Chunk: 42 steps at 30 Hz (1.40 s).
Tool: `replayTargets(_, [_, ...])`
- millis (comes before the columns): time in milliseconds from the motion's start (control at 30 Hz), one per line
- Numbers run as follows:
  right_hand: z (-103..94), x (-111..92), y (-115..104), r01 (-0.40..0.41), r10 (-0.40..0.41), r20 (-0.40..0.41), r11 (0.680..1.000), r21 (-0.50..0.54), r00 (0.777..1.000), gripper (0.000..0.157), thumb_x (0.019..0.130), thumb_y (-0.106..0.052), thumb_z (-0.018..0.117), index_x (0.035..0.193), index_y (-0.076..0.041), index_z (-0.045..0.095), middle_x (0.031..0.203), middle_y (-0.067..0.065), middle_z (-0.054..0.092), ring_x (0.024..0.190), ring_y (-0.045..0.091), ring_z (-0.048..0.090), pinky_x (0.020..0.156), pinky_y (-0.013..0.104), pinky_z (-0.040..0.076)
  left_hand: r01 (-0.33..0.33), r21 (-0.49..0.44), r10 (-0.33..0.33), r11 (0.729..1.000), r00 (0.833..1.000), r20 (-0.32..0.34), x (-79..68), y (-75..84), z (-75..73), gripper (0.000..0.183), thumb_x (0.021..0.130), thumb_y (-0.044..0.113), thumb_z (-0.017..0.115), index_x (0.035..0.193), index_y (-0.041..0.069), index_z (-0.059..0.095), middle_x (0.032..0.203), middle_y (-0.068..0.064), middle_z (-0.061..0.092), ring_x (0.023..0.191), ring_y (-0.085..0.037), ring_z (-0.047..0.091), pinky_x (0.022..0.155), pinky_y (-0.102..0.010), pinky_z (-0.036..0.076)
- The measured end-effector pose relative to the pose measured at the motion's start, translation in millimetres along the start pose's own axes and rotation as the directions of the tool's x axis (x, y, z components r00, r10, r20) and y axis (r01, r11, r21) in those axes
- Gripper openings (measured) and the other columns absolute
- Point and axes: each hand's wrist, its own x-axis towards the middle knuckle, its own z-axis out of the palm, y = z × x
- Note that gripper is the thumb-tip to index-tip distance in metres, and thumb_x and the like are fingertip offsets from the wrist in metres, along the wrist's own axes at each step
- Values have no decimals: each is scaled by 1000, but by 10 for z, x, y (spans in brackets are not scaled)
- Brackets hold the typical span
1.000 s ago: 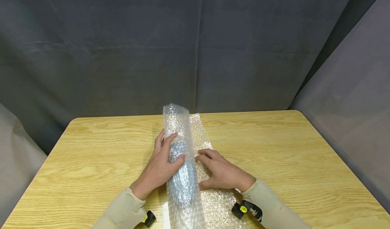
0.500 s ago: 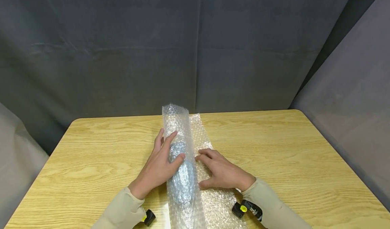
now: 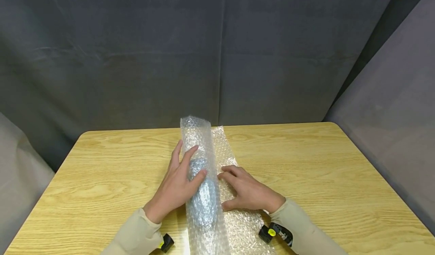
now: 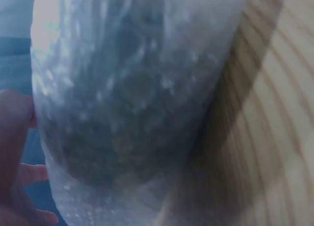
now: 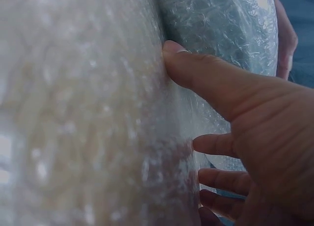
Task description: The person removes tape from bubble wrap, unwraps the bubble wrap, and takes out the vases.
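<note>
A bluish, long rounded object (image 3: 204,202) shows through layers of bubble wrap (image 3: 196,130), rolled into a tube near the table's front middle; the layers blur its kind. Across the roll's left side and top lies my left hand (image 3: 173,187), fingers spread and thumb on the upper face. My right hand (image 3: 249,192) is at the roll's right side, over the flat part of the wrap (image 3: 242,228). Its thumb and fingertips stand apart, touching the wrap along the fold, as the right wrist view shows. In the left wrist view the wrapped roll (image 4: 132,88) fills the middle.
The wooden table (image 3: 323,172) extends to both sides of the roll. A dark grey curtain (image 3: 136,59) hangs behind it, and a paler cloth (image 3: 391,115) slopes along the right. Small black wrist cameras (image 3: 266,233) sit below the sleeves.
My left hand's outer fingers have spread and stretched slightly forward along the roll. The right hand and the wrap look almost the same as before.
</note>
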Motion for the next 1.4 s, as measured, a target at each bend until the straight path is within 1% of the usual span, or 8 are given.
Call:
replayTargets(67, [-1, 2, 1, 8, -8, -5, 1000, -3, 1000, 80, 81, -43, 87, 147, -13, 54, 162, 16, 41, 148, 38, 42, 118, 55, 44, -20, 15, 20, 1000, 1000, -17, -23, 52, 2, 71, 99, 47, 64, 161, 30, 34, 176, -10, -4, 157, -48, 23, 116, -74, 35])
replayTargets(133, [0, 4, 6, 13, -13, -9, 1000, -5, 1000, 81, 80, -43, 88, 147, -12, 54, 162, 16, 41, 148, 37, 43, 118, 55, 44, -61, 40, 62, 997, 997, -36, -49, 105, 14, 70, 98, 44, 65, 160, 27, 37, 176, -12, -1, 160, -47, 14, 118, -76, 28])
replayTargets(267, [-3, 6, 14, 19, -19, -10, 1000, -9, 1000, 82, 80, -43, 88, 147, -11, 53, 161, 17, 41, 148, 38, 43, 118, 54, 44, -134, 101, 140, 986, 989, -44, -114, 203, 46, 68, 97, 42, 66, 157, 24, 42, 176, -14, 3, 163, -41, 2, 123, -75, 20])
replayTargets(333, [-5, 6, 16, 20, -20, -12, 1000, -9, 1000, 82, 80, -43, 88, 147, -11, 54, 161, 17, 41, 148, 38, 43, 118, 55, 44, -164, 119, 168, 979, 985, -31, -146, 245, 63, 66, 96, 44, 66, 156, 23, 44, 176, -15, 7, 164, -40, 0, 124, -73, 18])
replayTargets(567, [-8, 9, 11, 24, -24, -16, 1000, -10, 1000, 82, 79, -42, 88, 147, -10, 54, 160, 18, 43, 147, 38, 44, 117, 56, 45, -234, 140, 227, 962, 972, 67, -222, 313, 133, 66, 99, 55, 59, 155, 22, 46, 175, -11, 16, 164, -36, -3, 126, -70, 15])
replayTargets(833, [-2, 16, 8, 36, -36, -22, 999, -3, 999, 83, 78, -41, 90, 146, -8, 54, 160, 16, 44, 147, 37, 45, 117, 55, 45, -258, 177, 245, 950, 965, 94, -247, 305, 190, 68, 100, 64, 53, 156, 27, 43, 174, -16, 17, 164, -38, -3, 128, -67, 10])
replayTargets(1100, [3, 4, 5, 24, -24, -21, 1000, -8, 999, 84, 79, -43, 89, 148, -10, 54, 160, 15, 43, 147, 37, 44, 117, 54, 46, -266, 215, 250, 940, 963, 98, -251, 270, 205, 69, 99, 65, 53, 157, 29, 41, 174, -16, 16, 164, -38, -2, 128, -65, 11])
replayTargets(1400, [3, 1, -20, 11, -11, -25, 1000, -20, 1000, 87, 76, -46, 90, 147, -10, 55, 158, 16, 46, 146, 37, 46, 116, 54, 47, -265, 226, 244, 937, 963, 116, -250, 237, 180, 72, 98, 60, 58, 158, 24, 41, 175, -14, 14, 165, -36, -2, 129, -64, 13])
